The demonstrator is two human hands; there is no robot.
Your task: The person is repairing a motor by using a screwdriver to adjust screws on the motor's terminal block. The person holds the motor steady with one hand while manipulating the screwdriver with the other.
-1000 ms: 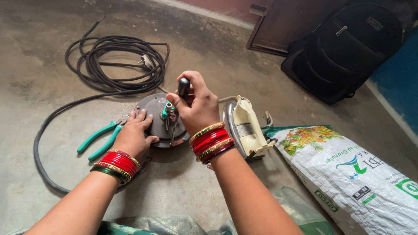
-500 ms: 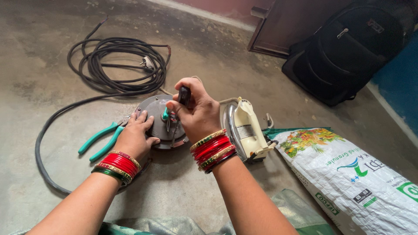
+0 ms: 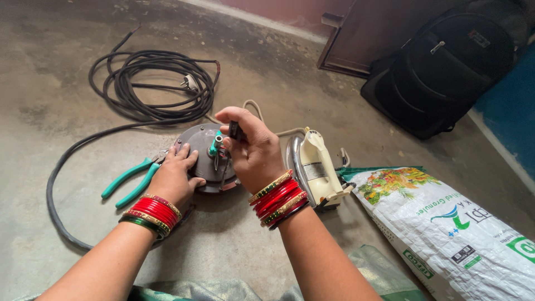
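I see a dull grey metal disc (image 3: 202,159) on rough matt concrete floor (image 3: 67,83). The pliers (image 3: 131,179) have smooth green plastic grips. The sack (image 3: 446,223) looks glossy, woven plastic.

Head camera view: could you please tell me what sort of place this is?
Probably a home floor used for small repairs: bare concrete floor, black backpack against the wall, printed sack lying nearby.

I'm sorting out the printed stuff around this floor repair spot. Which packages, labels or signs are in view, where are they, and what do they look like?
White woven plastic sack: lying flat on the concrete floor at lower right, beside the cream electric iron; rectangular, with a colourful vegetable picture, green and blue print.
Small pale label: on the iron's side; rectangular, print too small to make out.
Small patch: on the black backpack at upper right.
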